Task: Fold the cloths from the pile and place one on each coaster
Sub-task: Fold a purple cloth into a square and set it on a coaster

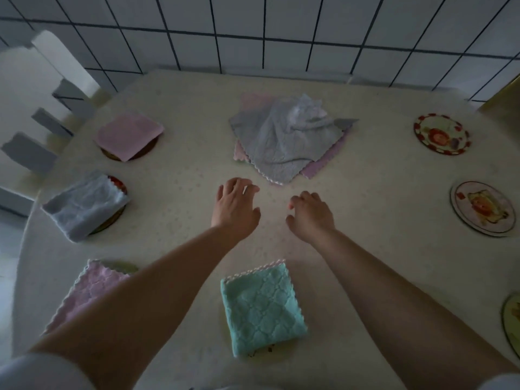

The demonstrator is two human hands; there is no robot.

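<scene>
A pile of cloths (284,139) lies at the table's far middle, a crumpled grey one on top of pink ones. My left hand (235,204) and my right hand (308,213) hover just in front of the pile, fingers loosely curled, holding nothing. Folded cloths cover coasters: a pink one (128,136) far left, a grey one (84,205) at left, a pink one (87,291) near left under my forearm, and a teal one (260,308) in front of me. Bare round coasters (441,135) (482,208) (512,319) sit along the right side.
The table (380,263) carries a cream patterned cover and stands against a white tiled wall (253,38). A white chair (36,88) stands at the far left corner.
</scene>
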